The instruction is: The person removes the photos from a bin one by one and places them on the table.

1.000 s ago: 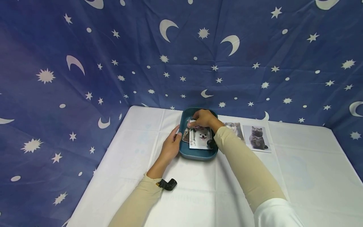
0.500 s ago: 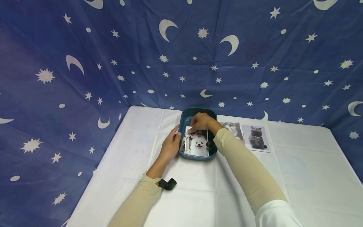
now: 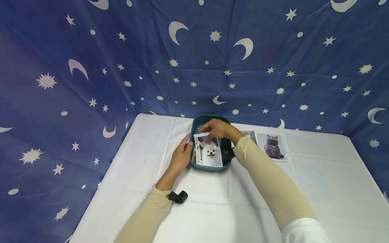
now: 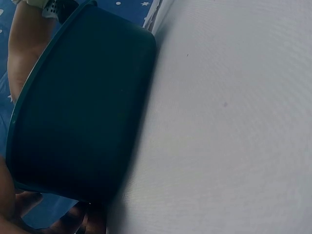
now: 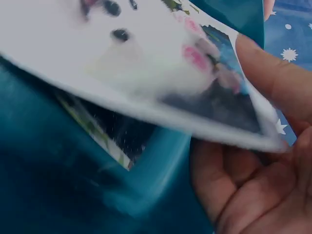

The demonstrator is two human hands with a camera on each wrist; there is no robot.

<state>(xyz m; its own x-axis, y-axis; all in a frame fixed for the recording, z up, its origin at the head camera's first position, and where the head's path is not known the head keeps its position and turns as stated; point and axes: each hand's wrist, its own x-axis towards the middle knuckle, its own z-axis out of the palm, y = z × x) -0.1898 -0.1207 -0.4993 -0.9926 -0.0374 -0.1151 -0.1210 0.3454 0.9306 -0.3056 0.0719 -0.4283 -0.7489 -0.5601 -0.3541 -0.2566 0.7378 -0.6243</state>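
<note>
A dark teal plastic bin (image 3: pixel 211 168) stands on the white-covered table. My left hand (image 3: pixel 181 156) holds its left side, thumb at the rim and fingers along the outer wall. With thumb and fingers, my right hand (image 3: pixel 215 129) pinches the top edge of a white-bordered photo card (image 3: pixel 210 156) of a fluffy white dog. This card is tilted over the inside of the bin and bends slightly in the right wrist view. Under it lies another picture card (image 5: pixel 119 153), mostly hidden, inside the bin.
Right of the bin lie a photo card of a grey cat (image 3: pixel 273 147) and a second cat photo card (image 3: pixel 250 135), partly hidden by the right forearm. A blue cloth (image 3: pixel 194 67) with moons and stars hangs behind the table.
My right hand has drawn the dog photo card toward the bin's near left and tilted it. The card beneath is now more covered. The left hand stays at the bin's side.
</note>
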